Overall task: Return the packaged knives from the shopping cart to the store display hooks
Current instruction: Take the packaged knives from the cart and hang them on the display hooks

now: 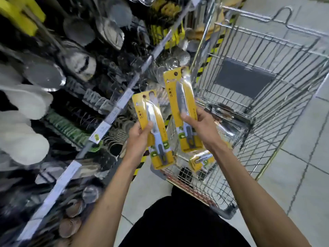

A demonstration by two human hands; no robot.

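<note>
A cluttered utensil shelf (pixel 71 86) is crowding left of the fingers (pixel 148 126), the shopping cart (pixel 258 50) standing beyond them. The left hand (pixel 137 138) is clasping one packaged knife (pixel 160 139), the right hand (pixel 201 123) a second knife pack (pixel 181 97); a third pack (pixel 201 161) is lying in the cart beneath.

Left hand (pixel 138 136): raised, pinching left knife pack (pixel 160 138) at mid-height (thumb on front face). Right hand (pixel 199 125): raised slightly higher, pinching right knife pack (pixel 181 97) likewise. Forearms bare, extended forward, hands side by side, not touching.
</note>
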